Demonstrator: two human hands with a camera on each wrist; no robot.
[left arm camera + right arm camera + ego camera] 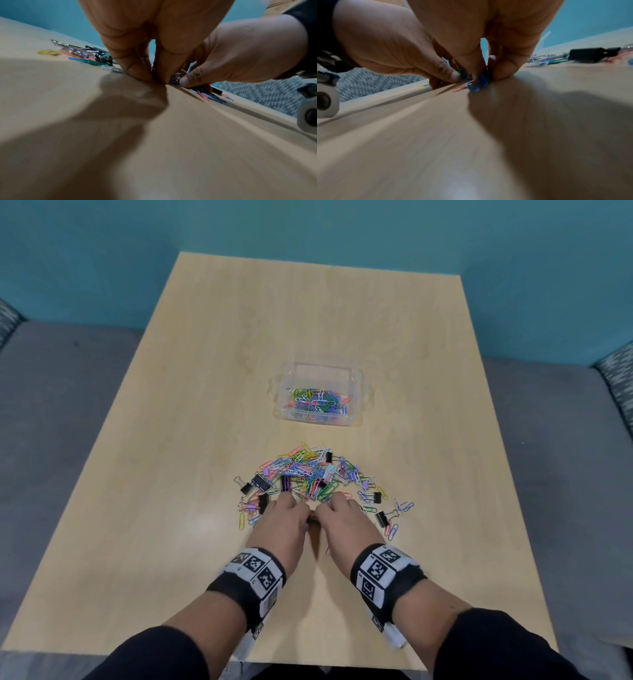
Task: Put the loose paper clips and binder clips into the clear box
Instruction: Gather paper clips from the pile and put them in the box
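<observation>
Where the light wood table [191, 412] meets the teal wall [102, 241] at its far edge, we record grey upholstered seating [61, 412] to either side, with a patterned cushion [616, 378] at the right and another at the far left edge. We note the clear box [318, 395] standing past mid-table, open, with coloured paper clips already lying on its floor. Between the box and ourselves we list the loose pile of paper clips [308, 470], mixed in pink, green, blue, yellow and white, with black binder clips [262, 482] among and around it; one stray binder clip [383, 518] lies off to the right of the pile, near the right hand, with a few paper clips beside it. We enter our left hand [284, 518] and right hand [346, 515] side by side at the pile's near edge, knuckles up, thumbs close together. From the left wrist view, our left hand [154, 40] has its fingers curled down with tips on the table and clips bunched behind them. From the right wrist view, our right hand [479, 33] likewise curls its fingers onto the surface, gathering green and blue clips [476, 82] under the tips. Both wrists carry black bands [246, 587] with printed square markers. Nothing stands between the pile and the box.
</observation>
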